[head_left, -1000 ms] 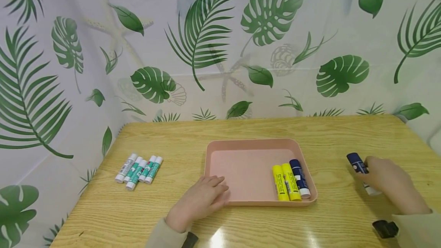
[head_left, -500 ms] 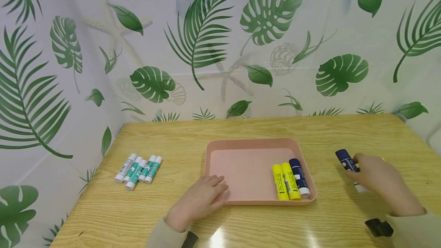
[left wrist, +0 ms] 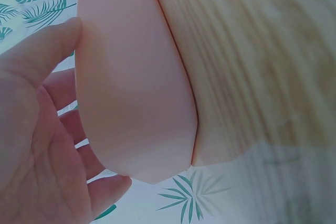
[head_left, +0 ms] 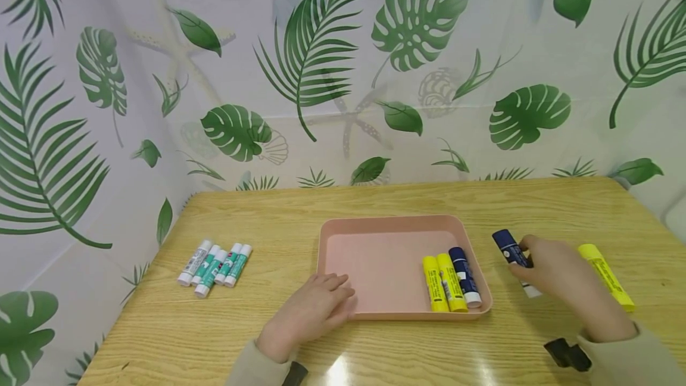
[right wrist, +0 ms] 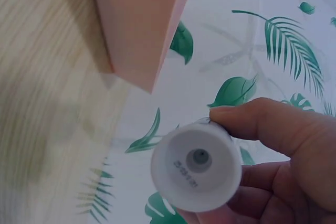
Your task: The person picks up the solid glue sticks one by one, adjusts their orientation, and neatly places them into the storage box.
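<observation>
My right hand (head_left: 557, 273) grips a glue stick (head_left: 511, 246) with a dark blue cap, to the right of the pink tray (head_left: 391, 225). In the right wrist view the white base of that glue stick (right wrist: 178, 177) faces the camera, with the thumb and curled fingers around its side. My left hand (head_left: 313, 308) rests on the tray's front left corner. The left wrist view has its thumb touching the rim of the tray (left wrist: 136, 87), with relaxed fingers partly behind the wall. Two yellow glue sticks (head_left: 443, 283) and one blue glue stick (head_left: 464, 277) lie inside the tray, on its right.
Another yellow glue stick (head_left: 607, 277) lies on the wooden table (head_left: 257, 338), right of my right hand. Several small green and white glue sticks (head_left: 214, 268) are grouped at the left. A leaf-patterned cloth (head_left: 321, 76) hangs behind the table.
My right hand has moved left toward the tray with the blue-capped glue stick, uncovering a yellow glue stick behind it. My left hand has stayed at the tray corner.
</observation>
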Demonstrator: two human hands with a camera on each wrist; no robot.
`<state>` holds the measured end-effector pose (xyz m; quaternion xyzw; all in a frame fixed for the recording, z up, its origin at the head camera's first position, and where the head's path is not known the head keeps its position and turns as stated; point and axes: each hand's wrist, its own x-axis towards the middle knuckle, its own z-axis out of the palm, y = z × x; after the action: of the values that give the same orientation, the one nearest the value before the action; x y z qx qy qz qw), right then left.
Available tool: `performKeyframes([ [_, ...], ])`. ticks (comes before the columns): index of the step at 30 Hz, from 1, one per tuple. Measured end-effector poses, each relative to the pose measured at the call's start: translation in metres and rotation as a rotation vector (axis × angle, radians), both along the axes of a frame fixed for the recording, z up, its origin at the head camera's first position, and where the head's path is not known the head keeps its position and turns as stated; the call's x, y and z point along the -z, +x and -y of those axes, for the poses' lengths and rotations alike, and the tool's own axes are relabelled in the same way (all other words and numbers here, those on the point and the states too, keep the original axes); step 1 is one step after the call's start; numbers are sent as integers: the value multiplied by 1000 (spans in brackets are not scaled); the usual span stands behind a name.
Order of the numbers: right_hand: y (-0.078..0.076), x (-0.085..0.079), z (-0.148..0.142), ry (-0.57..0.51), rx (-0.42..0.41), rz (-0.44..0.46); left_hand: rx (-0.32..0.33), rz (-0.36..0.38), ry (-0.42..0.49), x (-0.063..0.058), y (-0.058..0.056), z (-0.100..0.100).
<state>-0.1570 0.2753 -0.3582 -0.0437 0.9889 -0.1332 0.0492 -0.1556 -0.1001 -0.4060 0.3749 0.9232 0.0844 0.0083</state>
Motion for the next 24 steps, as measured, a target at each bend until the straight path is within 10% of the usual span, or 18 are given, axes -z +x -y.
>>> performKeyframes([
  [24, 3, -7, 72, -121, -70, -20, -4, -3, -1, -1, 0, -1],
])
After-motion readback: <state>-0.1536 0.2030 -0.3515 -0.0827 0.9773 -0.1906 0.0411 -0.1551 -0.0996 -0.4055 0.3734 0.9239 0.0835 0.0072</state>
